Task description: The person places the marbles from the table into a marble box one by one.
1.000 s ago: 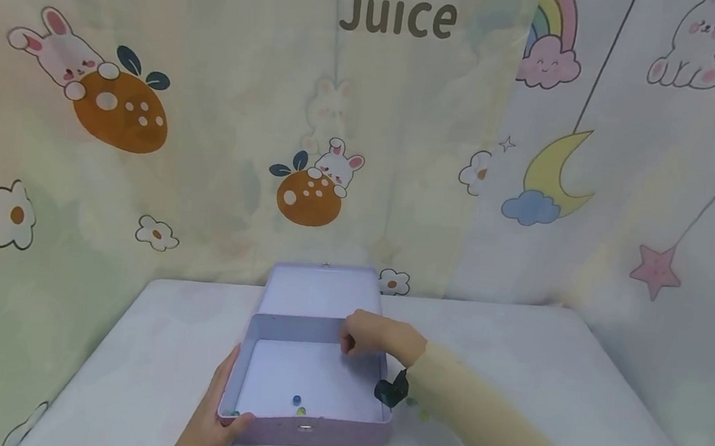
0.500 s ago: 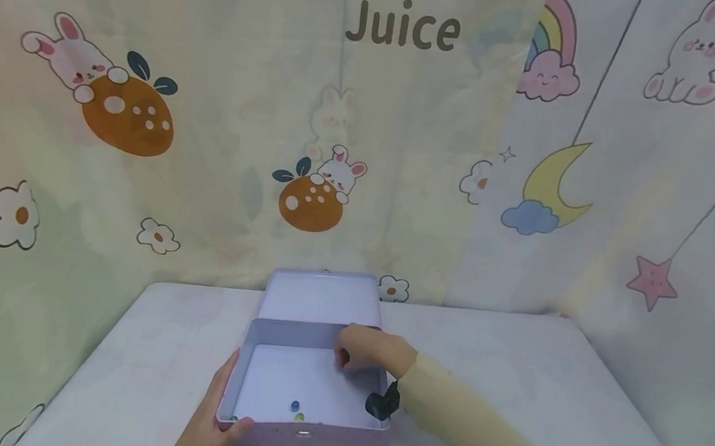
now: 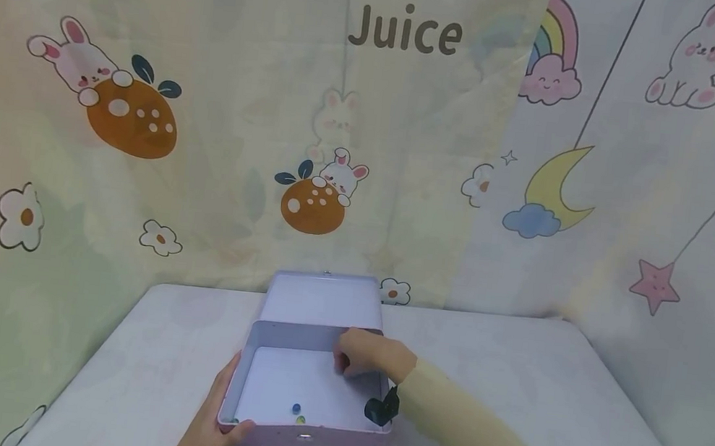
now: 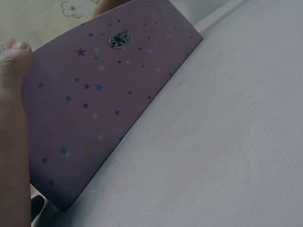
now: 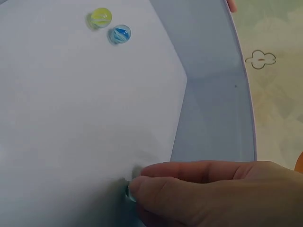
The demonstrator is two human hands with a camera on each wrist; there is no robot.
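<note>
Open tin (image 3: 268, 330) steadied; marble (image 5: 129, 194) pinched inside.
Left hand (image 3: 211, 429) fingers are curled on the tin's corner; right hand (image 3: 366, 355) fingertips (image 5: 142, 185) are closed on the marble.

The box (image 3: 308, 442) is lilac outside, sprinkled with small blue, purple and yellow stars, with a silver clasp (image 4: 118, 41); its inside is plain pale lavender. One marble (image 5: 100, 17) is yellow with white streaks, another (image 5: 120, 34) clear with a blue swirl. The table (image 3: 510, 384) is white. The curtain (image 3: 149, 85) shows white-pink rabbits on orange fruit, white flowers, a rainbow, a yellow moon and a pink star.
</note>
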